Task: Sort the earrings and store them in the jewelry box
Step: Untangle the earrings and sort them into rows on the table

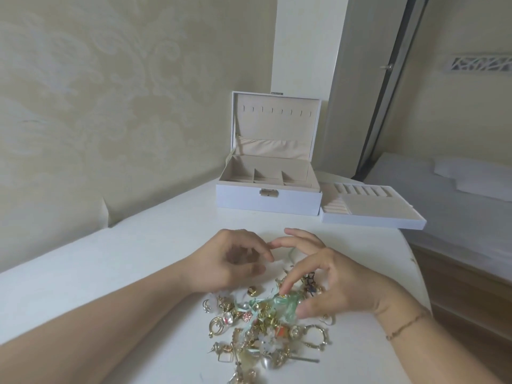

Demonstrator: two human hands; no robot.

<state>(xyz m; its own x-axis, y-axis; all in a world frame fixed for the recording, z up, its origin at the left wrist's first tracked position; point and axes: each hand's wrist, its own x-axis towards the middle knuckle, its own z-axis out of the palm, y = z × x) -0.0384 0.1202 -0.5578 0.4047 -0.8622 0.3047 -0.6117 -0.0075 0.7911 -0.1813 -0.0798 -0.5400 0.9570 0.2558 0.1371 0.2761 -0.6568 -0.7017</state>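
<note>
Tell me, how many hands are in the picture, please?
2. The left hand is above the far edge of the earring pile; the right hand reaches into the pile. No others show.

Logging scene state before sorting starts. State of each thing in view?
jewelry box: lid open and upright, compartments look empty
tray: out of the box, on the table to its right, looks empty
earrings: unsorted, piled on the table
left hand: fingers curled above the pile, whether it holds anything is unclear
right hand: over the pile, fingertips on a pale green piece
door: ajar
</note>
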